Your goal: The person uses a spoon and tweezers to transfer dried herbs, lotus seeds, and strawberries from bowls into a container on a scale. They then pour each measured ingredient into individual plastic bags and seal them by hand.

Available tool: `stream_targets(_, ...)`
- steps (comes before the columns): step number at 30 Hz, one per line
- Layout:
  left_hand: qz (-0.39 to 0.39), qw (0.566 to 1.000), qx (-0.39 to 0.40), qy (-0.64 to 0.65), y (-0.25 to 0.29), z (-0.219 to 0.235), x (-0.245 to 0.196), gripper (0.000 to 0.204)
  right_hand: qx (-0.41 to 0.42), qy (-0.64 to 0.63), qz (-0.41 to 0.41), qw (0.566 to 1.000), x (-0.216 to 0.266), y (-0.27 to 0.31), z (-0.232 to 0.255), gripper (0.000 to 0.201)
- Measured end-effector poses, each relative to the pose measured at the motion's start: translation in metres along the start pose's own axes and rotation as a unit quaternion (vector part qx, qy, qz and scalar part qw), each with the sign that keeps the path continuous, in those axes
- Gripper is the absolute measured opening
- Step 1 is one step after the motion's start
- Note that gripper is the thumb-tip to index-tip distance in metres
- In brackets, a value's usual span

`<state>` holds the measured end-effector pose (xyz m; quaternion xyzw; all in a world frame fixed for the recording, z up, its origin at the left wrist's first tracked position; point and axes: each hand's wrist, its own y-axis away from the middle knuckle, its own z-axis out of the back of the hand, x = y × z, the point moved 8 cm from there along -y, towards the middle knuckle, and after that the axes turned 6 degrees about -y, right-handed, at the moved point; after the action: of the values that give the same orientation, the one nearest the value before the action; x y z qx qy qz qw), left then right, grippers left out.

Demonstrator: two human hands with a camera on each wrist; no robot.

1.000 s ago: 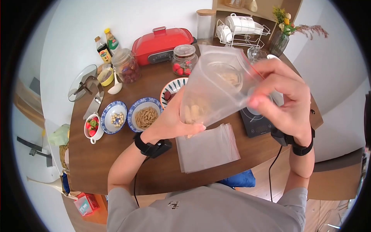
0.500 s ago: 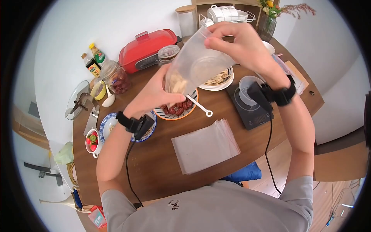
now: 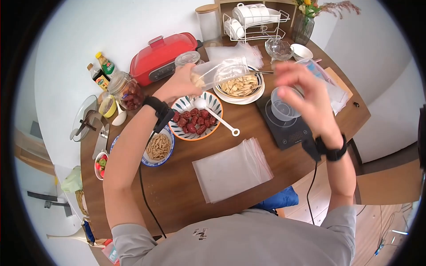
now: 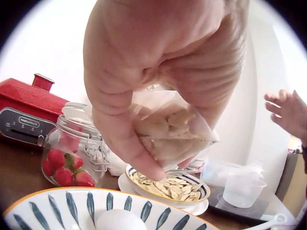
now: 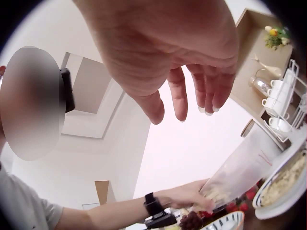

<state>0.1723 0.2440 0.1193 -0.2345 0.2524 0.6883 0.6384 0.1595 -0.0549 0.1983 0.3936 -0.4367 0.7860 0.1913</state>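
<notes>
My left hand (image 3: 179, 84) grips the lower end of a clear plastic bag (image 3: 222, 70) with pale pieces inside; the bag lies tilted to the right, above a bowl of red dates (image 3: 193, 122) and a bowl of pale slices (image 3: 240, 86). In the left wrist view, fingers and thumb curl round the bag (image 4: 168, 132). My right hand (image 3: 306, 97) is raised over the black cooktop (image 3: 290, 138) and the clear measuring cup (image 3: 284, 108), holding nothing, its fingers apart and loosely bent in the right wrist view. A white spoon (image 3: 222, 120) rests across the date bowl.
Flat plastic bags (image 3: 233, 170) lie near the front edge. At the left are a bowl of pale strips (image 3: 158, 147), a knife (image 3: 101, 142) and a date jar (image 3: 128, 94). Behind stand a red cooker (image 3: 162, 55) and a cup rack (image 3: 262, 33); a glass bowl (image 3: 278, 49) is at the back right.
My right hand has let go of the bag and moved right and down. The bag, in my left hand, has tipped over to the right and lies lower and flatter.
</notes>
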Motion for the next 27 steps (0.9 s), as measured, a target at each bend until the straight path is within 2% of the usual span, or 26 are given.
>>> stream_targets(2, 0.003, 0.997, -0.007, -0.082, -0.011, -0.002, 0.005, 0.094, 0.024, 0.03, 0.018, 0.999, 0.005, 0.032, -0.007, 0.015)
stream_targets(3, 0.003, 0.997, -0.007, -0.083, -0.015, -0.002, 0.007, 0.094, 0.027, 0.014, 0.008, 1.0, 0.002, 0.047, -0.01, 0.016)
stream_targets(5, 0.009, 0.986, 0.003, -0.166, -0.023, -0.004, 0.006, 0.098, 0.046, 0.01, -0.02, 0.999, 0.004, 0.069, -0.016, 0.017)
stream_targets(7, 0.006, 0.984, 0.009, -0.176, -0.03, -0.005, 0.005, 0.098, 0.052, 0.006, -0.024, 0.998, 0.003, 0.085, -0.018, 0.018)
stream_targets(9, 0.001, 0.982, 0.016, -0.186, -0.038, -0.008, 0.002, 0.098, 0.045, -0.04, -0.062, 0.996, -0.003, 0.096, -0.017, 0.019)
stream_targets(17, -0.013, 0.946, 0.046, -0.321, -0.054, -0.016, -0.023, 0.094, 0.041, -0.037, -0.077, 0.996, -0.01, 0.112, -0.014, 0.02)
stream_targets(20, -0.039, 0.931, 0.021, -0.363, -0.061, -0.015, -0.031, 0.095, 0.034, -0.039, -0.081, 0.995, -0.01, 0.113, -0.012, 0.02)
stream_targets(23, -0.018, 0.924, 0.045, -0.379, -0.059, -0.013, -0.052, 0.097, 0.038, -0.041, -0.084, 0.995, -0.012, 0.113, -0.012, 0.02)
stream_targets(27, -0.017, 0.917, 0.039, -0.396, -0.058, -0.011, -0.072, 0.097, 0.041, -0.039, -0.089, 0.994, -0.014, 0.115, -0.012, 0.02)
